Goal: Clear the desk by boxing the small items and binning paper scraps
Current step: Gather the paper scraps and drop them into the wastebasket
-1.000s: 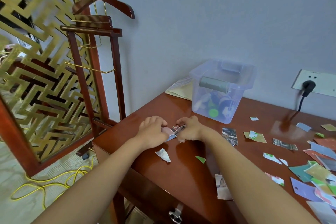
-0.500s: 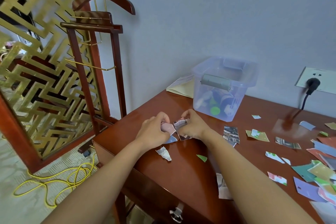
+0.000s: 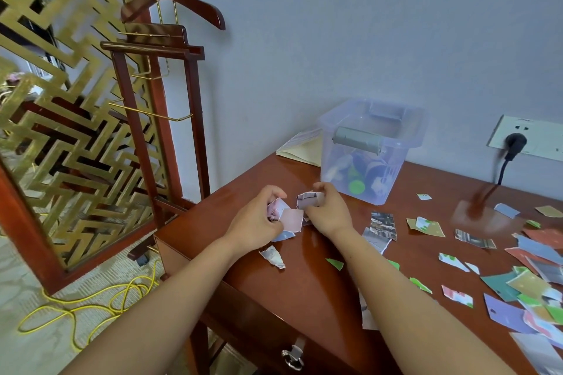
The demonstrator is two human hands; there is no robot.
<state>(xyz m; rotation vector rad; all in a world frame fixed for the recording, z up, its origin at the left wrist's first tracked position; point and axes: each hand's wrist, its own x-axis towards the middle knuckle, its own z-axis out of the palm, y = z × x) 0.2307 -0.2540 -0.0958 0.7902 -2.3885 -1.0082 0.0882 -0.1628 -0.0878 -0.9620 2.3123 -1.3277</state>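
Observation:
Both hands work near the left end of the red-brown desk. My left hand holds a small bunch of paper scraps, pinkish pieces sticking out past the fingers. My right hand pinches a grey-white scrap just beside them. A crumpled scrap lies on the desk just below my left hand. A clear plastic box with a grey handle stands behind the hands and holds small items. Many coloured scraps cover the right side of the desk.
A yellowish notebook lies behind the box by the wall. A black plug sits in the wall socket at right. A wooden valet stand and gold lattice screen stand left of the desk. A yellow cable lies on the floor.
Both hands have lifted the gathered scraps slightly off the desk and drawn a little apart; the bundle in my left hand shows more pink paper than before.

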